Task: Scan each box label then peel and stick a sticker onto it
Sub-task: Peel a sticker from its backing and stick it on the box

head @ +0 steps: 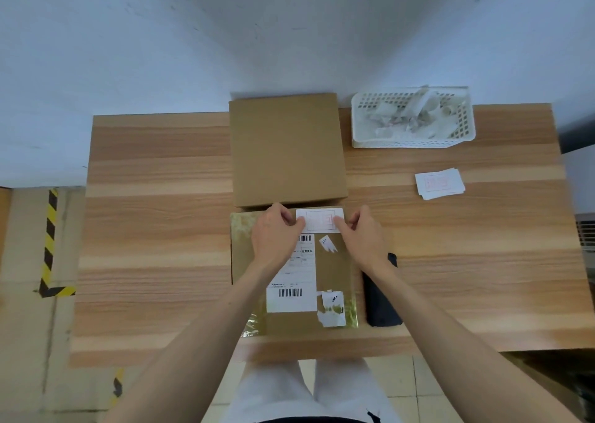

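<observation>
Near box (331, 281), flat, brown, at the bench's (154, 229) front edge before me; glossy tape along its left and lower sides. Carries a white shipping label (297, 281) with two barcodes, plus torn white paper scraps at its centre and lower right.

Sticker (320, 220), white with a faint red frame print, lying on the near box's far edge, above the label.

My left hand (277, 229): fingers curled, thumb and fingertips on the sticker's left end; grip closed on it.

My right hand (362, 232): fingers curled, tips pinching the sticker's right end; grip closed on it likewise.

Far box (286, 149), plain brown, unlabelled on top, just beyond the near box, reaching to the bench's far edge.

Sticker stack (439, 183), white, same red print, right of the far box, well apart from it.

Basket (412, 142), white, perforated, far right corner, holding crumpled white backing paper.

Dark object (381, 300), oblong, black, just beside the near box's right edge, partly under my right forearm; I cannot tell what it is.
</observation>
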